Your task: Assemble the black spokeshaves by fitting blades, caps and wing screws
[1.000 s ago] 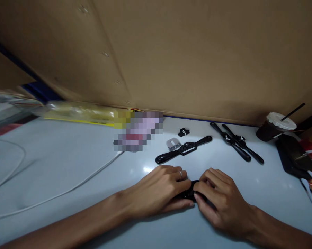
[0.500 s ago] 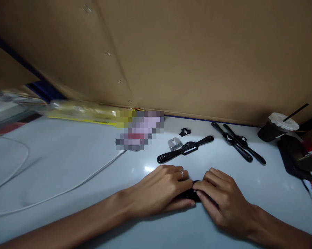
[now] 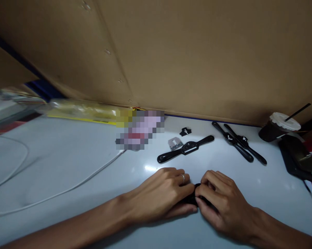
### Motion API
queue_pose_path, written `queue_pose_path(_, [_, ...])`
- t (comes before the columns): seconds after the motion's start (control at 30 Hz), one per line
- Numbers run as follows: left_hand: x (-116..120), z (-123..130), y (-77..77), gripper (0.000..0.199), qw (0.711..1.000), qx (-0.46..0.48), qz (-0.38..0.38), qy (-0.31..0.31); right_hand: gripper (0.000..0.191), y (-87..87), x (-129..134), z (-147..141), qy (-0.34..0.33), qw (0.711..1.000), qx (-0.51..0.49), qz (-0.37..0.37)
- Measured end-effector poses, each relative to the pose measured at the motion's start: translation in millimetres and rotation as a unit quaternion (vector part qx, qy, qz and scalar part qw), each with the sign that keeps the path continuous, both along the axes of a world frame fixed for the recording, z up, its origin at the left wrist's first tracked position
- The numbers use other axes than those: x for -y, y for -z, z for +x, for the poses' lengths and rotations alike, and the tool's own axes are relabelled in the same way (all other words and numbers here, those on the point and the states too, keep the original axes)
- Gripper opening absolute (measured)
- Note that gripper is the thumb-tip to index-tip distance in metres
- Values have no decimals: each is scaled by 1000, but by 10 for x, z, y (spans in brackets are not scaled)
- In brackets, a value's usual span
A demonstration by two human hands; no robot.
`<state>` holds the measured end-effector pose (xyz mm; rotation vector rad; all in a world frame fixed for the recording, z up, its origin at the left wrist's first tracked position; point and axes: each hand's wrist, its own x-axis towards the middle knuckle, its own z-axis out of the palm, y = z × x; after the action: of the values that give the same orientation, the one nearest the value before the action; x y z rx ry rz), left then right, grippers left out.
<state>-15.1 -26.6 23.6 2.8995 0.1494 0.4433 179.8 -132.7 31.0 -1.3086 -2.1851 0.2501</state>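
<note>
A mostly hidden black spokeshave (image 3: 191, 199) was gripped by the curled left hand (image 3: 167, 193) and right hand (image 3: 223, 202). Beyond them, a spokeshave body (image 3: 189, 145), blade (image 3: 175, 146) and lever cap (image 3: 185, 131) were seen.

Black tool (image 3: 191, 199) mostly hidden, phone (image 3: 141, 130) pixelated

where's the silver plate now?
Head view, just right of centre: the silver plate lies beyond the left hand, close behind a black two-handled tool, with the small black clip farther back.

The dimly lit tabletop (image 3: 67, 148) shows white glare.
</note>
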Motion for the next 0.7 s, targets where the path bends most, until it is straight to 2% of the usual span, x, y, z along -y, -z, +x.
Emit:
queue_pose_path(0.17, [-4,-8,-12,32,1000,-12,-5,-1,15,-8,-3,-4,23,999,-23,-8])
queue_pose_path(0.37, [-5,-7,-34,34,1000,-12,-7,-1,11,2,-3,19,70,993,17,-92])
queue_pose_path(0.6, [-7,-16,-31,33,1000,-7,2,5,17,-52,-42,53,42,989,64,-129])
queue_pose_path(0.7, [-12,-18,-24,32,1000,-1,16,6,19,-69,-68,72,38,989,44,-133])
